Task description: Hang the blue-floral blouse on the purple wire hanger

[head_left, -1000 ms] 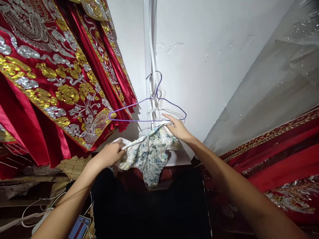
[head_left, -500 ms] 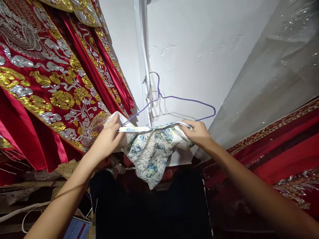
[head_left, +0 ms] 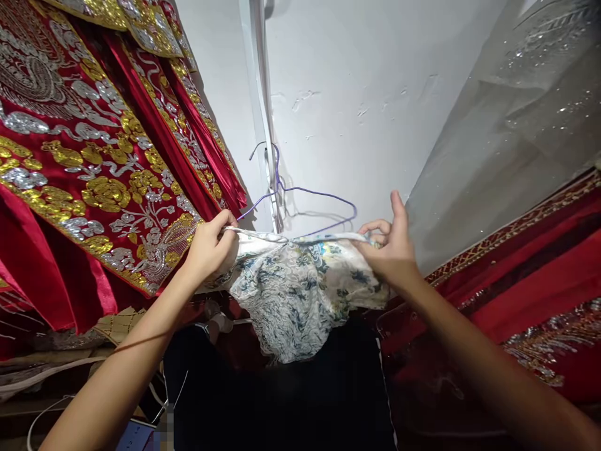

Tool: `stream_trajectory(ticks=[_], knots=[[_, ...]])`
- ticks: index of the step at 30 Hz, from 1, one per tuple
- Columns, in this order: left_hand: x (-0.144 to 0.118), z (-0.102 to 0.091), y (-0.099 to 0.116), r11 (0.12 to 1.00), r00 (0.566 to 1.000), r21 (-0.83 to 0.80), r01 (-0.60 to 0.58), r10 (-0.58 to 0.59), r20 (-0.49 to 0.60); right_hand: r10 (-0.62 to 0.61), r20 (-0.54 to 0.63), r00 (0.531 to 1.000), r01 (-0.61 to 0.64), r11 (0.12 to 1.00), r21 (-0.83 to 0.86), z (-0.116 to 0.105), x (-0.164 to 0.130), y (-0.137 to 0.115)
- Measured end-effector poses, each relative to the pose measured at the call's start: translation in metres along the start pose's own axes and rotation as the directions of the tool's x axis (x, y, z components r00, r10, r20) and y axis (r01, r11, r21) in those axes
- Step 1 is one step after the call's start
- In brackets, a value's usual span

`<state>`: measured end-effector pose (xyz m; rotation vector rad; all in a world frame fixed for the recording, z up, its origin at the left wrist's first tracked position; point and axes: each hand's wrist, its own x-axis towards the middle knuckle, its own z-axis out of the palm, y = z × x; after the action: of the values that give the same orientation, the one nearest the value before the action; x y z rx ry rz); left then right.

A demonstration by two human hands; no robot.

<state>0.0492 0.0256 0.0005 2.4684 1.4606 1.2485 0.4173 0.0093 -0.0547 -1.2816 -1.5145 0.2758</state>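
- Pinching one end of the floral garment's upper edge, the left hand (head_left: 213, 245) was closed on the floral garment (head_left: 295, 294).
- Curled at the edge's other end, the right hand (head_left: 394, 247) held cloth too, one finger raised.
- Between and below both grips, the garment hung; the purple hanger (head_left: 278, 184) rose behind.

1. We have room above the right shoulder of the purple hanger (head_left: 305, 189), before the white wall (head_left: 366, 131).
2. Red embroidered cloth (head_left: 107, 194) crowds our left hand (head_left: 213, 247).
3. Translucent sheeting (head_left: 507, 150) bounds us on the right.
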Motion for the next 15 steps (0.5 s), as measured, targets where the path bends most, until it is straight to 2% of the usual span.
stream_trajectory(ticks=[2, 4, 6, 7, 8, 12, 15], knots=[[-0.003, 0.001, 0.003, 1.0, 1.0, 0.002, -0.009, 0.009, -0.026, 0.0, 0.013, 1.0, 0.002, 0.996, -0.085, -0.012, 0.017, 0.002], [-0.002, 0.003, 0.003, 1.0, 0.999, -0.007, -0.006, 0.006, -0.037, -0.014, 0.205, 0.979, 0.053, 0.981, -0.186, -0.022, 0.028, -0.001], [0.0, 0.004, 0.0, 1.0, 0.999, -0.023, 0.006, -0.007, -0.048, -0.015, 0.457, 0.89, 0.146, 0.957, -0.252, -0.028, 0.029, -0.01], [0.002, 0.003, -0.002, 0.999, 0.998, -0.031, 0.012, -0.013, -0.057, -0.018, 0.526, 0.851, 0.184, 0.947, -0.264, -0.029, 0.026, -0.015], [0.003, 0.002, -0.004, 0.999, 0.998, -0.037, 0.015, -0.018, -0.068, -0.03, 0.537, 0.843, 0.205, 0.941, -0.27, -0.03, 0.023, -0.02], [0.008, -0.008, -0.007, 0.999, 0.994, -0.032, 0.005, -0.008, -0.105, -0.099, 0.284, 0.954, 0.193, 0.926, -0.324, -0.032, 0.017, -0.025], [0.008, -0.013, -0.005, 1.0, 0.996, -0.01, -0.013, 0.012, -0.088, -0.072, 0.232, 0.97, 0.152, 0.925, -0.348, -0.031, 0.026, -0.019]])
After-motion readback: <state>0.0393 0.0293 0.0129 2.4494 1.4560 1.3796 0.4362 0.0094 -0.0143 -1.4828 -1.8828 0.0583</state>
